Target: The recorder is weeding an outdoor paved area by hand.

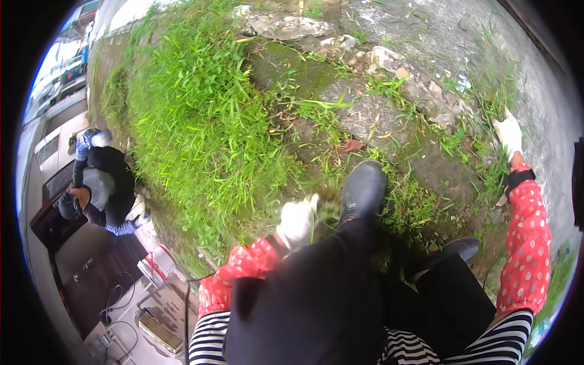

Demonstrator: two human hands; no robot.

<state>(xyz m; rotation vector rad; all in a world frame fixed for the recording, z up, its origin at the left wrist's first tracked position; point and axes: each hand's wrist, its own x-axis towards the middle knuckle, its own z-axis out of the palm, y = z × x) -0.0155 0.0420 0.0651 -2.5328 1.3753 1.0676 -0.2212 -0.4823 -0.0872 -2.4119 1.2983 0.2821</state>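
My left hand [296,221], in a white glove, is beside my left boot [365,189], low over the weeds. It is blurred, and a thin green blade shows against it; whether the fingers grip anything is unclear. Far to the right, my right hand [508,132], also gloved in white, reaches to a tuft of grass [495,98] along the concrete. Two of its fingers point apart, with nothing visible between them. Both forearms wear red dotted sleeve covers. Dense green grass [200,123] grows left of my boots, and sparser weeds [415,205] grow around them.
A low broken stone edge [410,77] runs between the mossy ground and a grey concrete surface [456,36]. One brown leaf [352,146] lies ahead of my boot. At left another person [100,182] bends by the grass, near a white bucket [157,264] and a wall.
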